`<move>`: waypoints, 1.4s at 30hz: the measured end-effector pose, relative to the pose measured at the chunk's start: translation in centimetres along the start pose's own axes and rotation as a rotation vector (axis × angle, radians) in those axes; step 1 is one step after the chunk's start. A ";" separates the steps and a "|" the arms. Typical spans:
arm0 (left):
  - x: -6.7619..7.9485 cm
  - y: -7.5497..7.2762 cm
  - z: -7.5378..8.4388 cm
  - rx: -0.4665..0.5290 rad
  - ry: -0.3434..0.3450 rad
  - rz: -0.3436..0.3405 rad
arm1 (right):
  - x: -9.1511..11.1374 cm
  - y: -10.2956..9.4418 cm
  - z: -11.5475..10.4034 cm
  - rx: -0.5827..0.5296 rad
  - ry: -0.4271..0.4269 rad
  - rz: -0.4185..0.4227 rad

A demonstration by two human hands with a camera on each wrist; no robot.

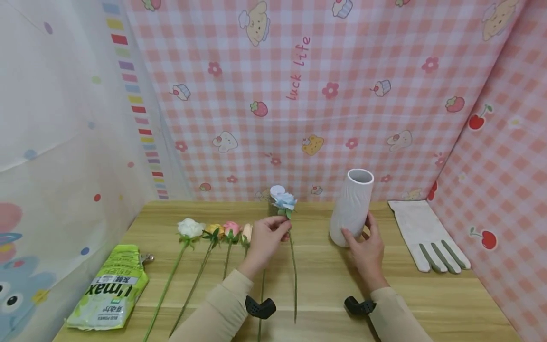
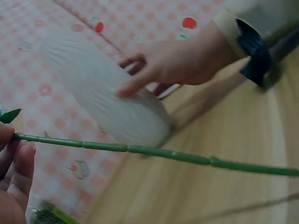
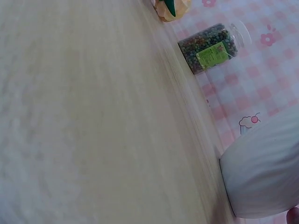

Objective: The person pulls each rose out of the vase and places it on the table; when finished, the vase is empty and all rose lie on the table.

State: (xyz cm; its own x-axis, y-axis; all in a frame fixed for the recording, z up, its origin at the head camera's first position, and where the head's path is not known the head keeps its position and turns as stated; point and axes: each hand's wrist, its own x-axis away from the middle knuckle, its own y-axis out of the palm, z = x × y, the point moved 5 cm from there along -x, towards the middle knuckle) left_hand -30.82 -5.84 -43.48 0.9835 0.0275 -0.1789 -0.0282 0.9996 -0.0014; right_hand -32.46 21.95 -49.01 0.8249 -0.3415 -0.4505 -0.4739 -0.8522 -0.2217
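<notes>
My left hand (image 1: 266, 240) pinches the stem of a light blue artificial rose (image 1: 285, 201) just below its bloom. In the left wrist view the bare green stem (image 2: 168, 154) runs across from the fingertips toward the right edge. To the right, a white ribbed vase (image 1: 351, 204) has its open mouth up and its base at the wooden table. My right hand (image 1: 368, 254) grips the vase low on its side, thumb at the front. The right wrist view shows the vase's lower part (image 3: 266, 172) and only a fingertip; the other fingers are hidden.
White (image 1: 190, 228), yellow (image 1: 214, 230), pink (image 1: 231, 228) and peach (image 1: 247, 232) flowers lie at left, the peach one partly hidden. A jar of coloured pellets (image 3: 208, 46) stands behind. A green bag (image 1: 112, 289) lies far left, a glove (image 1: 423, 232) far right.
</notes>
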 end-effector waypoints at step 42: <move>1.8 1.5 -8.3 -0.443 -0.100 0.157 | 0.5 0.7 -0.2 -0.027 0.007 0.010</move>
State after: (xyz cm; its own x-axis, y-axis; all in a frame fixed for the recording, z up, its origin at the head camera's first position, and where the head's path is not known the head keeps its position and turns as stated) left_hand -30.53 -4.32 -51.96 0.9730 0.2002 -0.1150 -0.2299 0.8849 -0.4051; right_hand -32.33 21.06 -49.21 0.8222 -0.3531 -0.4464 -0.4741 -0.8588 -0.1939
